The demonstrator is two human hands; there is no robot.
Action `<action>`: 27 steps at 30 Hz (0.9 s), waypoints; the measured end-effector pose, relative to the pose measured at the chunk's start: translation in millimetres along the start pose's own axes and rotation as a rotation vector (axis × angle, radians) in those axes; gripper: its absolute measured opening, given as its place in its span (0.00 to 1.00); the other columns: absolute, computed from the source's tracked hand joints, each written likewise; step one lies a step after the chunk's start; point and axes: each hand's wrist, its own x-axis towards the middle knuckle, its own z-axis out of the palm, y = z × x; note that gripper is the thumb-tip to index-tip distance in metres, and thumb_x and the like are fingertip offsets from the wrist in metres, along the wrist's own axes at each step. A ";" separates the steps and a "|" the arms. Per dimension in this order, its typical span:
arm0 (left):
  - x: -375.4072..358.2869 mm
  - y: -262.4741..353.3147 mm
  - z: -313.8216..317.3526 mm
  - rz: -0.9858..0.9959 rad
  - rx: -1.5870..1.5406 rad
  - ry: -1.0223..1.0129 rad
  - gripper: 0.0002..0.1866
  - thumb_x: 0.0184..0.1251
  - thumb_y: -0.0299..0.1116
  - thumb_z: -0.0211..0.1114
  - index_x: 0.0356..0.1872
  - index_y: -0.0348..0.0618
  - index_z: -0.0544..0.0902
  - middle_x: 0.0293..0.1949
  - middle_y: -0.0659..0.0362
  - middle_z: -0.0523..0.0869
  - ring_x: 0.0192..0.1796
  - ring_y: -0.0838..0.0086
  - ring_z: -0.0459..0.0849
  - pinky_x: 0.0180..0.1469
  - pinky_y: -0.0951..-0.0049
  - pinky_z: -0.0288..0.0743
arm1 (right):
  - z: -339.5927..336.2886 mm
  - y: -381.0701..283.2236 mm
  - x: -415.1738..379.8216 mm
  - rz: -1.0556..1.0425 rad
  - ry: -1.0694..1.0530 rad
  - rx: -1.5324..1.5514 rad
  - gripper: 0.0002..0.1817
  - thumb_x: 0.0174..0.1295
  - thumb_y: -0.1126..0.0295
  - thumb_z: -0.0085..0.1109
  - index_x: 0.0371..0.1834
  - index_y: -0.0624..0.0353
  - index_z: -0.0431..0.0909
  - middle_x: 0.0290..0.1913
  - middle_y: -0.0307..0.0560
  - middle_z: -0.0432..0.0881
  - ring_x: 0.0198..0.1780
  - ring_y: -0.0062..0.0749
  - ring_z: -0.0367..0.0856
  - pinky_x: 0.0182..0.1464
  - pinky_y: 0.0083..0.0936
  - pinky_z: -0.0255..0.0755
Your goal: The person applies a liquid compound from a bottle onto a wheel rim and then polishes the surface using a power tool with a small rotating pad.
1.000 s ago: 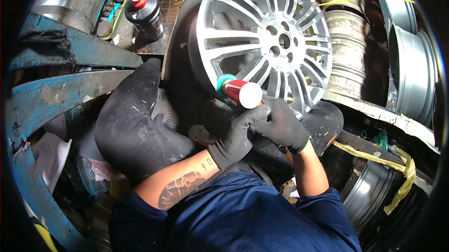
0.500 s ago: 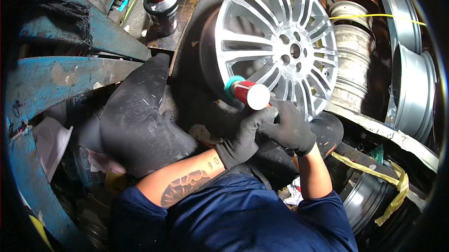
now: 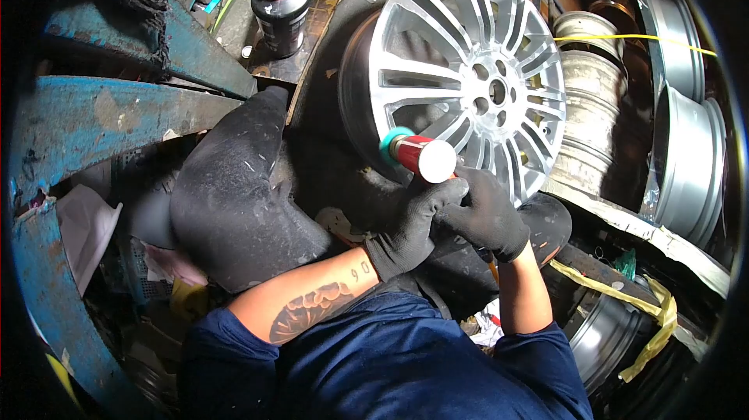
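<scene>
A silver multi-spoke alloy wheel [image 3: 468,69] leans tilted in front of me, its face towards the upper right. Both my hands wear black gloves and are closed together around a small angle sander [image 3: 423,156] with a red body, a pale round end and a teal disc [image 3: 393,143]. My left hand [image 3: 412,223] wraps its near side; my right hand [image 3: 493,214] grips from the right, hiding most of the handle. The disc lies at the wheel's lower left rim; whether it touches cannot be told.
A black bottle with a red and white cap [image 3: 281,10] stands on a board at upper left. Blue steel beams [image 3: 133,116] run along the left. More wheel rims [image 3: 585,92] are stacked at right, crossed by a yellow hose [image 3: 636,36]. Yellow tape [image 3: 663,318] hangs lower right.
The whole view has shifted slightly, with the wheel and bottle a little lower and to the right. My hands keep the same grip on the sander near the rim.
</scene>
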 end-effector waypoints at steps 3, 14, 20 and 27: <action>0.6 0.6 2.3 0.033 0.036 0.003 0.20 0.71 0.33 0.64 0.61 0.44 0.75 0.49 0.61 0.81 0.53 0.76 0.83 0.58 0.71 0.78 | 3.9 9.6 0.7 -0.031 0.026 -0.007 0.31 0.54 0.64 0.68 0.60 0.69 0.77 0.49 0.69 0.85 0.51 0.60 0.85 0.54 0.42 0.76; 1.9 2.4 3.8 -0.011 -0.044 0.036 0.22 0.68 0.32 0.66 0.63 0.46 0.76 0.51 0.59 0.83 0.54 0.73 0.85 0.58 0.68 0.80 | 1.3 6.0 7.1 -0.040 -0.013 0.097 0.30 0.54 0.64 0.68 0.61 0.68 0.77 0.45 0.65 0.87 0.47 0.57 0.87 0.52 0.40 0.77; 2.2 6.4 8.4 -0.003 -0.053 0.041 0.19 0.73 0.38 0.66 0.59 0.42 0.75 0.48 0.62 0.80 0.52 0.77 0.82 0.59 0.72 0.77 | -1.6 -2.7 8.1 -0.047 0.025 0.066 0.29 0.55 0.64 0.67 0.60 0.68 0.78 0.46 0.66 0.86 0.49 0.58 0.86 0.53 0.42 0.76; 7.9 3.7 1.7 0.031 -0.070 0.027 0.21 0.70 0.31 0.65 0.62 0.44 0.76 0.51 0.60 0.84 0.55 0.74 0.84 0.61 0.68 0.79 | 1.0 1.8 8.2 -0.072 0.086 -0.045 0.29 0.55 0.63 0.68 0.58 0.67 0.79 0.46 0.68 0.85 0.48 0.61 0.85 0.53 0.45 0.76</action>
